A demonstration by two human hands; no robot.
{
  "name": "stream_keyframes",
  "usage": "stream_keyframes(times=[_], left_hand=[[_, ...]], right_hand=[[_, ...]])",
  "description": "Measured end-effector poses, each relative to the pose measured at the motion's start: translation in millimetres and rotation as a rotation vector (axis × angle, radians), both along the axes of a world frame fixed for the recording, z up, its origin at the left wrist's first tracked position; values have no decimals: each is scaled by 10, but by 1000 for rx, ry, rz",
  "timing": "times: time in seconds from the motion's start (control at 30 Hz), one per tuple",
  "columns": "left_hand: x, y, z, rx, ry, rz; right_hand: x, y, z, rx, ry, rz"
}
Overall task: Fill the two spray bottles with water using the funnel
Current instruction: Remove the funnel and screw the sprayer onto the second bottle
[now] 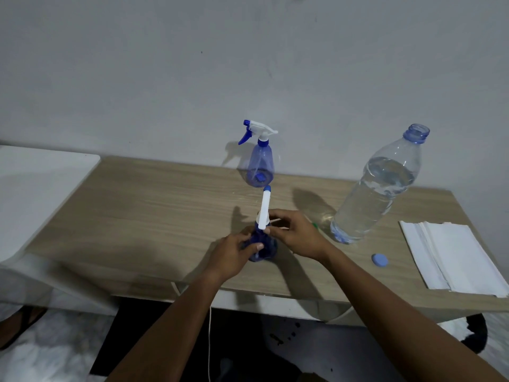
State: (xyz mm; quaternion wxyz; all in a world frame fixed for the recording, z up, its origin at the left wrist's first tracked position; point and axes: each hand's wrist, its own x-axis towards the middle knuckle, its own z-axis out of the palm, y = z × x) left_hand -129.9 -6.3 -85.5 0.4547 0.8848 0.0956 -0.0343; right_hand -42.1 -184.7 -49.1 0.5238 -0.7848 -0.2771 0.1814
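At the desk's near edge: both forearms reach in over the wood-grain desk (137,216); the hands meet at one bottle just inside the front edge.
Left hand (237,252): grip closed around the body of the near spray bottle (268,252), thumb across its front.
Near spray bottle: upright on the desk, body dark translucent blue, largely covered by the two hands.
Right hand (294,235): grip closed on the base of the white spray head (265,208), fingers curled at the bottle's neck.
White spray head: seated on the near bottle, seen from above as a long white bar pointing away, with a blue nozzle tip (267,188).
Green item (314,224): small, mostly hidden behind the right hand; cannot tell what it is.
Blue cap (379,261): round, lying loose on the desk to the right of the right wrist.
White paper stack (451,255): flat at the desk's right end.
Water bottle (377,194): large, clear, blue-tinted, upright between the right hand and the paper; mouth uncapped, water well above the halfway mark.
Far spray bottle (260,164): upright near the wall, pale translucent blue body, white head with blue trigger fitted.
Writing: too blurred to tell on any item.
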Motion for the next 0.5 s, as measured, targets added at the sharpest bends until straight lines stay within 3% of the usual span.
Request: stream_keyframes(times=[0.5], left_hand=[[53,155,-129,-32,87,-98]], right_hand=[[10,72,-55,48,28,-29]])
